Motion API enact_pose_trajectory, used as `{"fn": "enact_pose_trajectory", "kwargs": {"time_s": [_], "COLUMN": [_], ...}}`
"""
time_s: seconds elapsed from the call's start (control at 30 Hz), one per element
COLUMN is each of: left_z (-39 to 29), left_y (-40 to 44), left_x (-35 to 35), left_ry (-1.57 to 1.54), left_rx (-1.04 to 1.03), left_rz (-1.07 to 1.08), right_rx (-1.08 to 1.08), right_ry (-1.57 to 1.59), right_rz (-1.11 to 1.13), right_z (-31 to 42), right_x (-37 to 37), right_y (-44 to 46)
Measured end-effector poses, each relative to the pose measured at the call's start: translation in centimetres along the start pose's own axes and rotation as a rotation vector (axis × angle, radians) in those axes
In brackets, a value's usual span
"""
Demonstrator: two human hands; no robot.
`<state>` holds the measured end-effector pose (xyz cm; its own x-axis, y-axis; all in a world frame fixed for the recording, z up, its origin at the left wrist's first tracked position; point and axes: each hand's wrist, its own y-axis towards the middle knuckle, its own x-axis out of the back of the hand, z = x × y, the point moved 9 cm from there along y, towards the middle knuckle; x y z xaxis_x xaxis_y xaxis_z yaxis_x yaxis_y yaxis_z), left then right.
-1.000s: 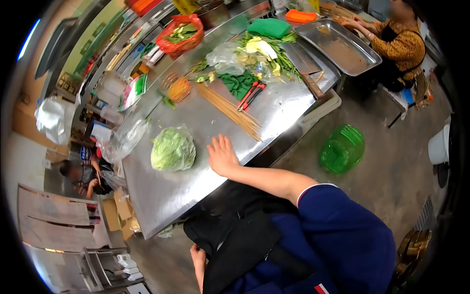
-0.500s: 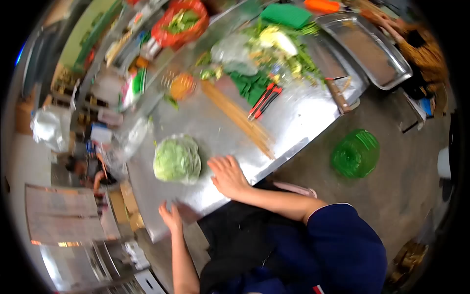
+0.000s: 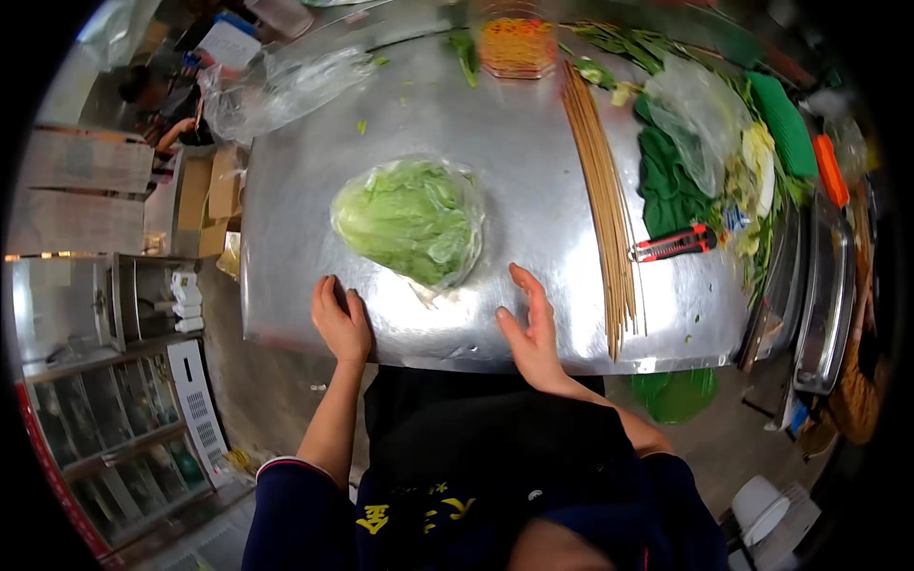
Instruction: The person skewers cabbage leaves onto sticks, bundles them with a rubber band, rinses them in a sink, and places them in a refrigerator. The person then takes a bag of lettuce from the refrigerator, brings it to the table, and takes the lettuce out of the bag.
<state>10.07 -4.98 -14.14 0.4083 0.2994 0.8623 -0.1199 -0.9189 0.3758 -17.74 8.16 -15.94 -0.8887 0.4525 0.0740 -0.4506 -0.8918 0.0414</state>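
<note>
A head of lettuce in a clear plastic bag point(image 3: 409, 221) lies on the metal table point(image 3: 533, 190). Below it to the left, my left hand point(image 3: 341, 319) is at the table's front edge, thumb and fingers apart, holding nothing. My right hand point(image 3: 533, 328) is raised near the same edge, to the lower right of the lettuce, thumb apart from the fingers and empty. Neither hand touches the bag. A bundle of wooden skewers point(image 3: 600, 209) lies to the right of my right hand.
Right of the skewers are a red and black cutter point(image 3: 674, 244), a green cloth point(image 3: 668, 176) and leafy greens point(image 3: 757, 190). A tub of orange shreds point(image 3: 517, 48) stands at the back, a crumpled plastic bag point(image 3: 286, 90) at the back left. Another person point(image 3: 167, 100) is beyond.
My left hand has come up from beside my body to the table edge. My right hand has lifted off the tabletop. The view has swung round, and the lettuce now appears nearer the centre.
</note>
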Motion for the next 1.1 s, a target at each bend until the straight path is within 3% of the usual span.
{"fn": "enact_pose_trajectory", "kwargs": {"time_s": [0.03,0.17,0.27,0.33,0.37,0.43,0.53,0.67,0.73,0.77,0.83,0.93,1.0,1.03,1.1], "left_z": [-0.2,-0.1,7.4,4.8,3.1,0.1,-0.5,-3.2,-2.7,-2.3,-1.7,-1.4,-1.1,-1.3,-1.6], "left_y": [0.2,0.7,3.9,6.2,7.3,8.9,9.1,8.2,7.1,6.2,2.8,-3.6,-7.1,-7.3,-6.7], "left_x": [0.1,0.1,-4.1,-4.8,-6.0,-8.1,-8.8,0.6,4.9,6.6,7.6,6.5,4.6,5.3,5.5], "left_ry": [0.023,0.103,-0.482,-0.972,-0.963,-0.924,-0.975,-1.388,-1.398,-1.399,-1.12,-0.549,-0.506,-0.575,-0.595], "left_rx": [-0.011,-0.053,0.482,0.801,0.801,0.778,0.748,0.409,0.211,0.11,-0.047,-0.282,-0.166,-0.218,-0.171], "left_rz": [0.0,0.007,0.191,0.202,0.365,0.685,0.741,0.316,0.203,0.15,0.135,0.219,0.472,0.373,0.435], "right_rx": [-0.044,-0.12,-0.322,-0.384,-0.402,-0.484,-0.322,0.181,0.508,0.528,0.568,0.468,0.303,0.222,-0.001], "right_ry": [0.098,0.002,0.278,0.227,0.177,0.163,0.084,-0.05,-0.059,-0.101,-0.201,-0.813,-0.598,-0.49,-0.178], "right_rz": [0.06,0.173,0.248,0.307,0.313,0.354,0.38,0.209,0.145,0.133,0.087,0.104,0.156,0.169,0.116], "right_z": [-0.4,-0.2,0.1,1.0,0.7,0.8,-0.3,8.4,13.1,13.1,12.1,2.0,1.2,1.2,1.3], "right_x": [-0.2,-0.6,-1.6,-2.5,-2.9,-4.2,-5.3,-3.0,-3.3,-4.0,-4.5,-4.8,-4.3,-3.7,-2.7], "right_y": [0.3,1.9,4.5,6.1,7.1,8.6,9.8,9.0,8.2,8.2,8.3,8.5,6.7,5.9,4.8]}}
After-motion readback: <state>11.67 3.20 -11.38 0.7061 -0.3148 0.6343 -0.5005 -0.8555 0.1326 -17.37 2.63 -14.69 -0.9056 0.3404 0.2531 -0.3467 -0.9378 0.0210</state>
